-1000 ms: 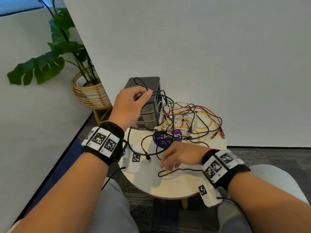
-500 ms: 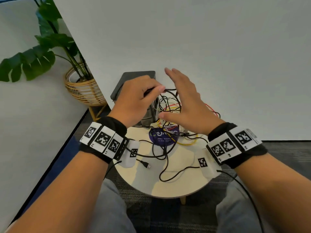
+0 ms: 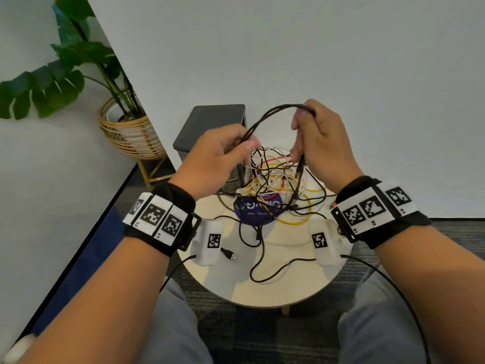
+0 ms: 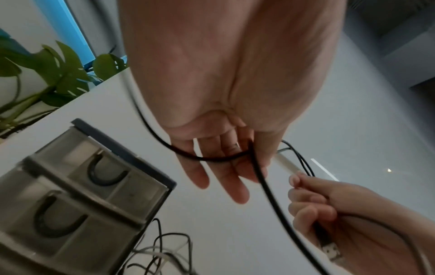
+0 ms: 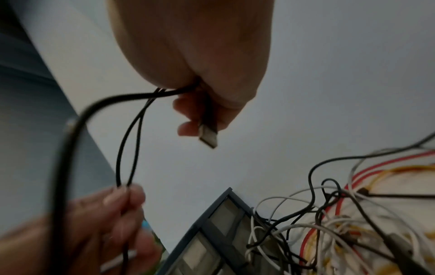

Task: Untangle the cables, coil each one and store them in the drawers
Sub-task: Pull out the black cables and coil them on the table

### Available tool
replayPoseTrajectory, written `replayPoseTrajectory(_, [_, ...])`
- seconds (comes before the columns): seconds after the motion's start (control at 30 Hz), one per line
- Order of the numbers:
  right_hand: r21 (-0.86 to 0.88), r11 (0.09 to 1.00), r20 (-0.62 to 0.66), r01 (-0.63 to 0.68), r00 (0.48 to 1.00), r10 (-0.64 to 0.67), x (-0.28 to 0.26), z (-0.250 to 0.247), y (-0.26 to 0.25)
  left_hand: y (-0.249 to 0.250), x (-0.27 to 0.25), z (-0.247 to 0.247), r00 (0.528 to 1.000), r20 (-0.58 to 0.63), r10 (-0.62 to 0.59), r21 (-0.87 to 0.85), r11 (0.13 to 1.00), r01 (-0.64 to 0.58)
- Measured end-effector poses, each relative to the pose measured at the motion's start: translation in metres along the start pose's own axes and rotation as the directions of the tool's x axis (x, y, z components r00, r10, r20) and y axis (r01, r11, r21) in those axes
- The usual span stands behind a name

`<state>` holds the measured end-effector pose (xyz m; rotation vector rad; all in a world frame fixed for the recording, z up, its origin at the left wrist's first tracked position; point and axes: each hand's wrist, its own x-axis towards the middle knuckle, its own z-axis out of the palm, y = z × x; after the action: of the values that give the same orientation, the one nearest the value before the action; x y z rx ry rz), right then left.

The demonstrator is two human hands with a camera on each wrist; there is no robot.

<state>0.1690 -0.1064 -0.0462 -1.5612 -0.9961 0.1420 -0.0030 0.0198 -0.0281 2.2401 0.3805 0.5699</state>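
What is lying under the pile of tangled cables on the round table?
A purple round disc with white print lies partly under the tangled cables on the round table. The cables cover its far part, so anything else beneath cannot be seen.

Matt black rubbery cable (image 3: 273,112) with bare metal USB plug (image 5: 208,137); translucent smoky plastic drawers (image 4: 77,188); woven rattan basket (image 3: 126,132); smooth pale tabletop (image 3: 283,285).

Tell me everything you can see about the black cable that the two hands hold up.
The black cable is thin, round and flexible, with a dark, rubbery-looking jacket. It arches as doubled strands between the left hand, which pinches it, and the right hand, which grips it. A USB plug with a metal tip sticks out below the right hand's fingers. It hangs above the tangled pile on the table; how far it runs into the pile cannot be told.
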Motion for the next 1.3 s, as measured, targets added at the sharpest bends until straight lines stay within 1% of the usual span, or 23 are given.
replayPoseTrajectory(0.07, [0.168, 0.981, -0.090, -0.094, 0.990, 0.110, 0.002, -0.004, 0.003, -0.007, -0.006, 0.006, 0.998, 0.040, -0.057, 0.042, 0.998, 0.056])
replayPoseTrajectory(0.13, [0.309, 0.932, -0.139, -0.190, 0.960, 0.242, 0.004, -0.007, 0.004, -0.012, -0.010, 0.012, 0.996, 0.027, -0.084, 0.053, 0.995, 0.082])
replayPoseTrajectory(0.17, [0.376, 0.896, -0.129, -0.238, 0.944, 0.305, 0.005, -0.008, 0.004, -0.013, -0.011, 0.015, 0.997, 0.005, -0.081, 0.046, 0.996, 0.081])
replayPoseTrajectory(0.2, [0.426, 0.857, -0.088, -0.291, 0.929, 0.359, 0.005, -0.009, 0.004, -0.013, -0.011, 0.018, 0.997, -0.025, -0.076, 0.014, 0.997, 0.077])
replayPoseTrajectory(0.27, [0.435, 0.800, 0.070, -0.413, 0.901, 0.428, 0.002, -0.006, 0.008, -0.010, -0.011, 0.026, 0.987, -0.115, -0.109, -0.163, 0.983, 0.090])
replayPoseTrajectory(0.3, [0.396, 0.792, 0.164, -0.465, 0.884, 0.437, -0.002, -0.003, 0.010, -0.008, -0.010, 0.031, 0.976, -0.156, -0.151, -0.291, 0.951, 0.101])
replayPoseTrajectory(0.37, [0.290, 0.810, 0.327, -0.510, 0.848, 0.417, -0.015, 0.005, 0.015, -0.006, -0.008, 0.039, 0.953, -0.201, -0.229, -0.550, 0.831, 0.083])
replayPoseTrajectory(0.43, [0.179, 0.864, 0.442, -0.471, 0.823, 0.358, -0.027, 0.011, 0.017, -0.004, -0.006, 0.044, 0.937, -0.213, -0.278, -0.717, 0.696, 0.043])
replayPoseTrajectory(0.47, [0.121, 0.893, 0.494, -0.433, 0.807, 0.324, -0.032, 0.014, 0.016, -0.003, -0.006, 0.046, 0.931, -0.209, -0.298, -0.772, 0.635, 0.029])
replayPoseTrajectory(0.53, [0.036, 0.929, 0.601, -0.368, 0.751, 0.275, -0.038, 0.017, 0.013, -0.004, -0.006, 0.049, 0.927, -0.185, -0.325, -0.851, 0.525, 0.014])
replayPoseTrajectory(0.6, [0.041, 0.934, 0.668, -0.354, 0.705, 0.238, -0.041, 0.023, 0.013, -0.005, -0.007, 0.052, 0.931, -0.153, -0.331, -0.892, 0.451, 0.013])
replayPoseTrajectory(0.63, [0.044, 0.936, 0.675, -0.349, 0.701, 0.230, -0.042, 0.026, 0.015, -0.006, -0.008, 0.053, 0.933, -0.142, -0.332, -0.900, 0.435, 0.018])
replayPoseTrajectory(0.7, [0.015, 0.944, 0.629, -0.331, 0.737, 0.248, -0.042, 0.030, 0.022, -0.008, -0.010, 0.053, 0.937, -0.129, -0.326, -0.893, 0.450, 0.033])
replayPoseTrajectory(0.77, [-0.028, 0.944, 0.559, -0.330, 0.778, 0.288, -0.037, 0.028, 0.030, -0.012, -0.011, 0.051, 0.936, -0.136, -0.326, -0.854, 0.517, 0.056])
replayPoseTrajectory(0.8, [-0.066, 0.952, 0.531, -0.300, 0.797, 0.288, -0.034, 0.025, 0.033, -0.015, -0.012, 0.049, 0.931, -0.155, -0.331, -0.820, 0.568, 0.065])
replayPoseTrajectory(0.87, [-0.218, 0.966, 0.484, -0.140, 0.844, 0.232, -0.028, 0.017, 0.038, -0.023, -0.012, 0.044, 0.915, -0.214, -0.341, -0.748, 0.660, 0.071])
replayPoseTrajectory(0.93, [-0.392, 0.920, 0.442, 0.018, 0.881, 0.171, -0.024, 0.012, 0.045, -0.031, -0.011, 0.038, 0.893, -0.265, -0.363, -0.704, 0.706, 0.079])
replayPoseTrajectory(1.0, [-0.511, 0.854, 0.396, 0.103, 0.909, 0.127, -0.021, 0.006, 0.053, -0.036, -0.011, 0.033, 0.875, -0.301, -0.380, -0.666, 0.740, 0.092])
replayPoseTrajectory(1.07, [-0.508, 0.851, 0.385, 0.133, 0.919, 0.086, -0.015, -0.002, 0.056, -0.041, -0.010, 0.029, 0.866, -0.323, -0.382, -0.639, 0.763, 0.099])
replayPoseTrajectory(1.13, [-0.411, 0.907, 0.435, 0.092, 0.894, 0.107, -0.008, -0.008, 0.051, -0.044, -0.008, 0.028, 0.873, -0.308, -0.379, -0.641, 0.760, 0.104])
replayPoseTrajectory(1.2, [-0.297, 0.955, 0.467, -0.010, 0.871, 0.155, -0.001, -0.008, 0.048, -0.046, -0.007, 0.028, 0.889, -0.266, -0.373, -0.649, 0.751, 0.121])
replayPoseTrajectory(1.23, [-0.258, 0.965, 0.442, -0.055, 0.881, 0.169, 0.003, -0.007, 0.049, -0.046, -0.006, 0.028, 0.897, -0.239, -0.371, -0.645, 0.751, 0.139])
replayPoseTrajectory(1.3, [-0.200, 0.967, 0.328, -0.158, 0.919, 0.218, 0.010, -0.004, 0.054, -0.049, -0.007, 0.028, 0.912, -0.182, -0.367, -0.604, 0.774, 0.191])
